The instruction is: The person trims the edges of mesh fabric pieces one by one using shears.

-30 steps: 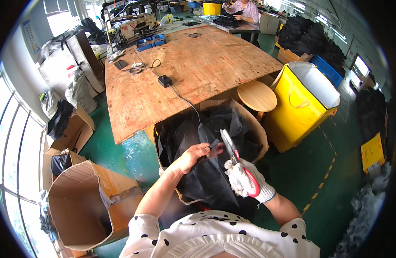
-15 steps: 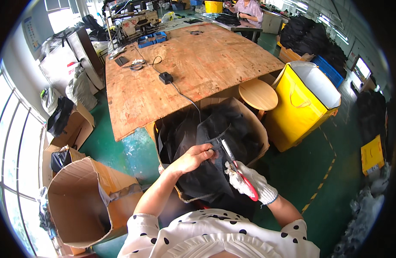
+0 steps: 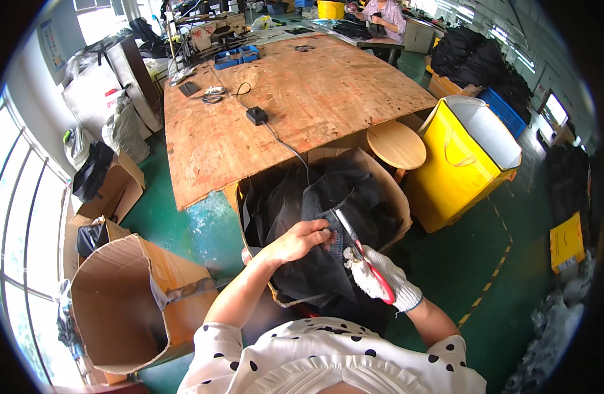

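My bare left hand point(image 3: 303, 239) pinches a dark mesh fabric piece point(image 3: 325, 218) over a cardboard box point(image 3: 387, 184) heaped with black mesh fabric point(image 3: 269, 200). My right hand point(image 3: 385, 280), in a white knitted glove, is closed on red-handled scissors point(image 3: 354, 240), their blades pointing up and left at the fabric beside my left fingertips. Whether the blades are cutting is too small to tell.
A plywood table point(image 3: 282, 85) with a black adapter point(image 3: 256, 115) and cords lies ahead. Around me stand a wooden stool point(image 3: 395, 141), yellow bag point(image 3: 446, 171), open carton point(image 3: 111, 302) and blue crate point(image 3: 502, 108). A co-worker point(image 3: 390, 20) works at the back.
My left hand has shifted slightly right with the fabric. The scissors have moved slightly down, their blades coming to the strip. Both grips persist.
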Available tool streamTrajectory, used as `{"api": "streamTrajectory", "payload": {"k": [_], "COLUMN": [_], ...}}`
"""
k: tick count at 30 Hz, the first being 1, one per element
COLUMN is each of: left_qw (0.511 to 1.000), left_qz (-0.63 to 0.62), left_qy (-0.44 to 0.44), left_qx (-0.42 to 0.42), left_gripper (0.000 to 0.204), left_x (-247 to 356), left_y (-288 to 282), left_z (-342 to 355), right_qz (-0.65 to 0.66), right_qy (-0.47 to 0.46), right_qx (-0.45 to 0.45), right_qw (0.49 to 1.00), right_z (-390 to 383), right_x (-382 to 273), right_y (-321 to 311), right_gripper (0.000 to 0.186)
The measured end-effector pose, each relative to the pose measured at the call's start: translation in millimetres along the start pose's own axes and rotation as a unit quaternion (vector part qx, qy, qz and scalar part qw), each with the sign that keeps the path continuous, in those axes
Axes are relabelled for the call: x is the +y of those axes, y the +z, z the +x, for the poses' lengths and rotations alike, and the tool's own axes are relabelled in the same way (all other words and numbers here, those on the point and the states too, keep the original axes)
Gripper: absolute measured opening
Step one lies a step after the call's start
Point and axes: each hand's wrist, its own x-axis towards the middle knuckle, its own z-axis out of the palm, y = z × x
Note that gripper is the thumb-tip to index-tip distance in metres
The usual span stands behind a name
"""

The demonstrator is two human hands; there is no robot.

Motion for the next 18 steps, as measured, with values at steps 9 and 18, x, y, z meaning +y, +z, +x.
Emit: {"api": "streamTrajectory", "payload": {"k": [9, 18], "left_qw": [1.000, 0.991], "left_qz": [-0.002, 0.134], "left_qy": [-0.001, -0.008], "left_qx": [0.003, -0.012], "left_gripper": [0.025, 0.025], "left_x": [-1, 8], "left_y": [-5, 10], "left_z": [-1, 8], "right_qz": [0.141, -0.588], "right_qy": [0.020, -0.436], "right_qx": [0.020, 0.218], "right_qw": [0.990, 0.645], "right_z": [-1, 36], "right_x": [-4, 8], "right_y": [18, 43], "right_gripper": [0.025, 0.051]}}
